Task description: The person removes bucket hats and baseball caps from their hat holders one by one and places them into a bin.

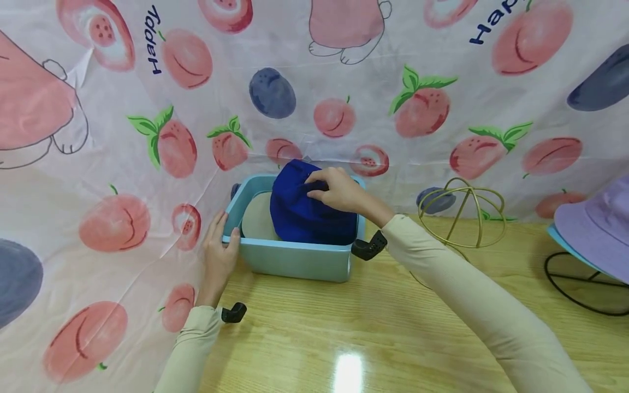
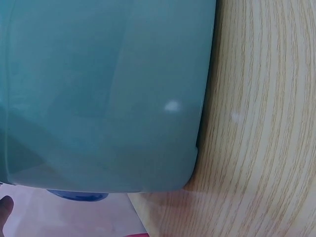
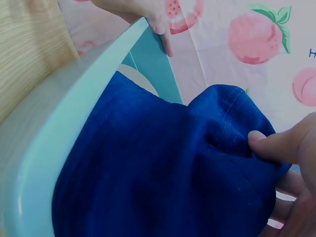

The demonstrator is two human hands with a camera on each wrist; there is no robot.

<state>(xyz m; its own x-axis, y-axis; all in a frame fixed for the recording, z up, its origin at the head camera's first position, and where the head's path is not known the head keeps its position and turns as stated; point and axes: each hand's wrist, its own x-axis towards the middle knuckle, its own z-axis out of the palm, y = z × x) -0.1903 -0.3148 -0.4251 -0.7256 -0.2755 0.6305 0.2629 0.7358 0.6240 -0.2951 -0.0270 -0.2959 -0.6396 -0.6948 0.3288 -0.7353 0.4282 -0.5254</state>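
Note:
A dark blue fabric hat sits partly inside a light blue bin, its top rising above the rim. My right hand pinches the hat's cloth between thumb and fingers; in the right wrist view the thumb presses into a fold of the blue fabric. At the bin's left front corner my left hand holds the rim, thumb on the near side. Beside the blue hat, a beige hat lies in the bin, partly covered. The left wrist view is filled mostly by the bin's outer wall.
A gold wire hat stand stands right of the bin, partly behind my right forearm. Farther right, a lilac bucket hat rests over a light blue one on a black wire stand. Fruit-printed cloth hangs behind the wooden table.

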